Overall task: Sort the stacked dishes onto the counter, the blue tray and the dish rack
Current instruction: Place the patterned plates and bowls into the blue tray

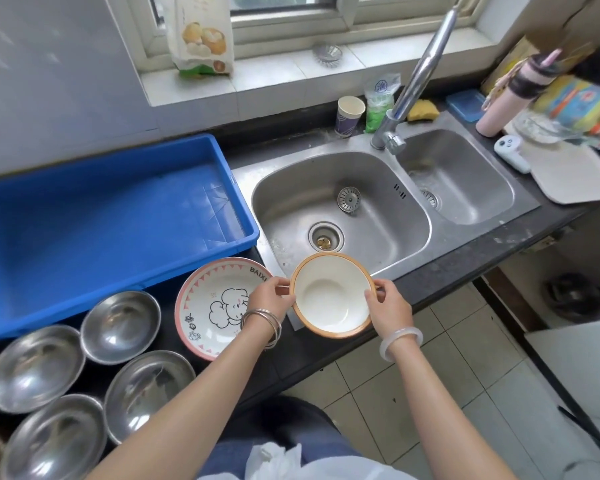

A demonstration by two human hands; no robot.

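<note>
A white bowl with an orange-brown rim is held over the counter's front edge, just in front of the sink. My left hand grips its left handle and my right hand grips its right handle. A pink-rimmed plate with a cartoon drawing lies on the dark counter to the left, partly under my left wrist. Several steel bowls sit on the counter at the lower left. The blue tray stands behind them with nothing in it.
A double steel sink with a tall faucet is beyond the bowl. A paper cup, sponge, pink bottle and white mat crowd the back and right counter. Tiled floor lies below right.
</note>
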